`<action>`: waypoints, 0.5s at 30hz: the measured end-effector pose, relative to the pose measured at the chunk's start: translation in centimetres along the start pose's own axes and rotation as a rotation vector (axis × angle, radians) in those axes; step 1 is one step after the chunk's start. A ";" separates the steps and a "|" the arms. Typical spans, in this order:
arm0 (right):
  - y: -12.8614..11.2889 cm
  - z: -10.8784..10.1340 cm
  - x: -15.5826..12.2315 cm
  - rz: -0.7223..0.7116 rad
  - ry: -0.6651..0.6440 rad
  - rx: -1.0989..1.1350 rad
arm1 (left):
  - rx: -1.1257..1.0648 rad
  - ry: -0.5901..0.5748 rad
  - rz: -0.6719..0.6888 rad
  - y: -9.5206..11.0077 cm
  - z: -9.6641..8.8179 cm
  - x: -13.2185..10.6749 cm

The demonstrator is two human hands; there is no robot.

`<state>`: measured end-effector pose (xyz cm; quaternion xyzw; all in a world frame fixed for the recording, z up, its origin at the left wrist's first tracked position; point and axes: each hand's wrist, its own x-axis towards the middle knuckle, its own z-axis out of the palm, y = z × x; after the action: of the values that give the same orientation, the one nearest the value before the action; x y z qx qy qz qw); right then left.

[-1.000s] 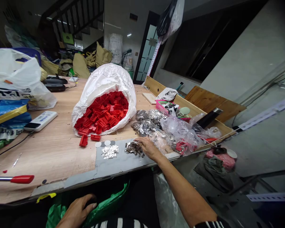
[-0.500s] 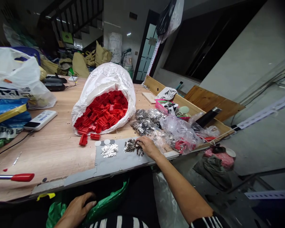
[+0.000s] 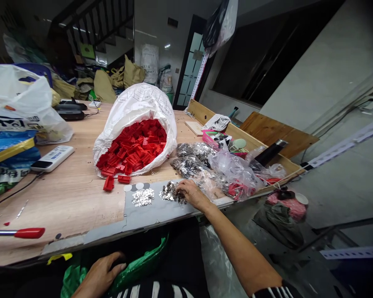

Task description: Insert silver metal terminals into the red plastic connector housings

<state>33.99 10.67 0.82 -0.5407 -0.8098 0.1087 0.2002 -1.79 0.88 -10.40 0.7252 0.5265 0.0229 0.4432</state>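
My right hand (image 3: 192, 193) lies over a small heap of dark metal parts (image 3: 169, 191) on a grey mat (image 3: 155, 209) at the table's near edge, fingers curled onto the heap. A second heap of shiny silver parts (image 3: 143, 197) sits just left of it. My left hand (image 3: 99, 276) is below the table edge in my lap, its fingers bent on a green plastic bag (image 3: 136, 269). Behind the mat, a white sack (image 3: 136, 105) lies open and spills red plastic pieces (image 3: 133, 149) onto the wooden table (image 3: 65, 194).
Clear bags of metal parts (image 3: 202, 165) and a pink basket (image 3: 217, 138) crowd the right end. At the left are a white remote (image 3: 52, 158), a blue bag (image 3: 9, 153), a white plastic bag (image 3: 21, 103) and a red-handled tool (image 3: 27, 233).
My right hand has slid a little left over the dark heap, pushing the parts closer together. My left hand has stayed on the green bag.
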 end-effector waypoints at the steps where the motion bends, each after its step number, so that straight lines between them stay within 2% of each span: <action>1: 0.2 -0.1 -0.1 0.017 0.014 -0.001 | -0.002 0.002 0.004 0.0 0.0 0.0; 10: 1.2 0.2 -0.5 0.125 0.046 0.027 | 0.002 -0.004 -0.002 0.6 -0.3 -0.2; 15: 1.1 0.1 -0.4 0.133 0.018 0.057 | 0.014 -0.009 -0.011 0.6 -0.3 -0.2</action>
<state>35.04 10.72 0.24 -0.5883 -0.7669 0.1400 0.2151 -1.60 0.89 -9.68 0.7254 0.5285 0.0137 0.4407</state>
